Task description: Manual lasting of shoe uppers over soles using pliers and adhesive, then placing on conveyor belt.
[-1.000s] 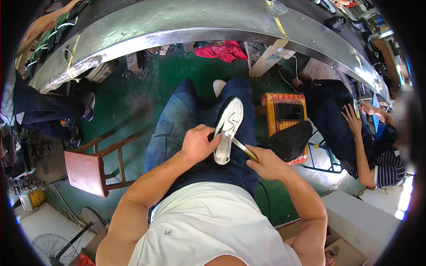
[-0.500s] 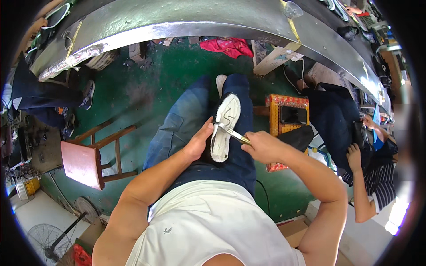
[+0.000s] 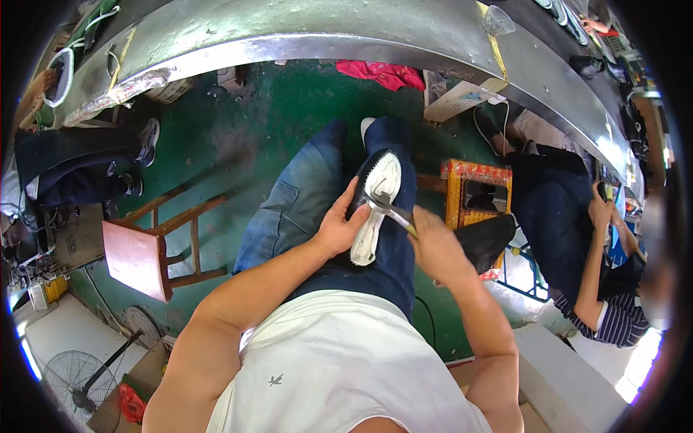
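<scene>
A shoe [image 3: 367, 239] lies bottom up across my right thigh, its pale underside facing me and a dark edge with stitches around it. My left hand [image 3: 342, 226] grips it from the left side, thumb on the edge, other fingers partly hidden. A hammer [image 3: 399, 219] with a metal head is in my right hand [image 3: 437, 247], the fingers closed round the handle and slightly blurred. The hammer's head rests on or just over the middle of the underside; whether it touches I cannot tell.
A long metal workbench [image 3: 289, 47] curves across the front. On my left stands a wooden stool [image 3: 136, 258]; to my right, a yellow and red seat [image 3: 453, 189] carries a phone [image 3: 485, 197]. A co-worker [image 3: 556, 216] sits at far right. A fan [image 3: 78, 382] stands lower left.
The hammer's head has moved slightly on the underside, and my right hand has shifted right and down. My left hand has moved forward along the shoe. The head view has shifted a little.
</scene>
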`<act>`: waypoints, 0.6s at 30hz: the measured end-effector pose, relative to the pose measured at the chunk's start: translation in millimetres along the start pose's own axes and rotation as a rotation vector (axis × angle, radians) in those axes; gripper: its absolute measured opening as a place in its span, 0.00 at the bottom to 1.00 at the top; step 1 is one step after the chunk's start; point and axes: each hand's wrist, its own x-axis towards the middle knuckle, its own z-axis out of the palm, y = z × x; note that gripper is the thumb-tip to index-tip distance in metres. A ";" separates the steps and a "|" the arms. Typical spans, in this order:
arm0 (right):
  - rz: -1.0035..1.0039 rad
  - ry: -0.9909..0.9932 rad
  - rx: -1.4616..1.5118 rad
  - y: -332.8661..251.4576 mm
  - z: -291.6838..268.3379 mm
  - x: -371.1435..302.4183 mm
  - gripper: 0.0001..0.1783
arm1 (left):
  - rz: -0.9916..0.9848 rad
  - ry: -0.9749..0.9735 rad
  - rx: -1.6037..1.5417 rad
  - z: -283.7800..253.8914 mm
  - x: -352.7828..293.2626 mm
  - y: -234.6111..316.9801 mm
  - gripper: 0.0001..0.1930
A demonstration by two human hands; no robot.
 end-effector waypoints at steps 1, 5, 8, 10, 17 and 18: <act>0.005 -0.004 -0.002 5.0 -8.0 11.2 0.13 | -0.003 0.015 -0.008 4.2 0.1 6.5 0.36; 0.336 -0.536 0.351 8.0 -17.9 30.4 0.10 | -0.149 -0.051 -0.044 -3.9 7.4 26.6 0.35; 0.323 -0.543 0.514 7.9 -14.7 28.8 0.10 | -0.024 -0.029 0.084 -1.5 1.1 15.6 0.36; 0.668 -0.686 0.879 8.8 -25.2 36.3 0.11 | 0.002 -0.040 0.075 -2.2 3.1 13.5 0.36; 0.590 -0.508 0.949 3.6 0.8 11.0 0.15 | -0.011 -0.069 0.152 -3.3 2.9 19.0 0.37; 0.759 -0.625 1.225 10.1 -8.8 15.7 0.17 | -0.010 -0.077 0.155 -3.0 2.1 21.5 0.37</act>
